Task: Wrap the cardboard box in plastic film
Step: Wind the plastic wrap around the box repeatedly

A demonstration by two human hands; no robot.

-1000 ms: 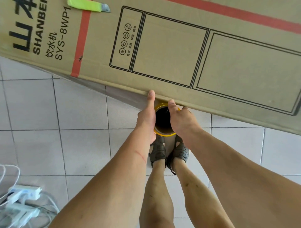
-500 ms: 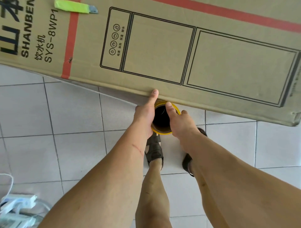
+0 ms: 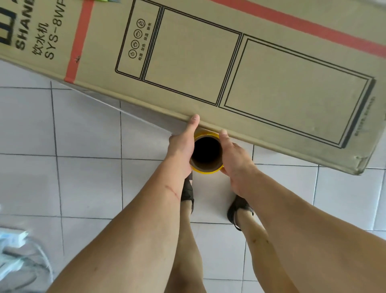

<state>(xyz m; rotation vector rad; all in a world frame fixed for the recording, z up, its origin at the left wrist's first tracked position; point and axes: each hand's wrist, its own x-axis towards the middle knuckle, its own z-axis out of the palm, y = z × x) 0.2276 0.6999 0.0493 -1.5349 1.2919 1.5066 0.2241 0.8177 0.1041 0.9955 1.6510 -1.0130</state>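
A long cardboard box [image 3: 198, 56] with black line drawings and red tape lies across the top of the head view. Just below its near edge I hold a roll of plastic film [image 3: 206, 167], seen end-on as a yellow-rimmed tube with a dark hollow core. My left hand [image 3: 182, 144] grips the roll's left side, thumb stretched up against the box edge. My right hand [image 3: 235, 156] grips the roll's right side, thumb pointing up toward the box. The film itself cannot be made out.
White floor tiles [image 3: 87, 184] lie under the box and around my feet [image 3: 240, 209]. A white power strip with cables [image 3: 14, 257] sits at the lower left. A green-handled knife [image 3: 106, 1] barely shows on the box at the top edge.
The roll and both hands have shifted right along the box's near edge. My feet have stepped apart, and the box's right corner has come into view.
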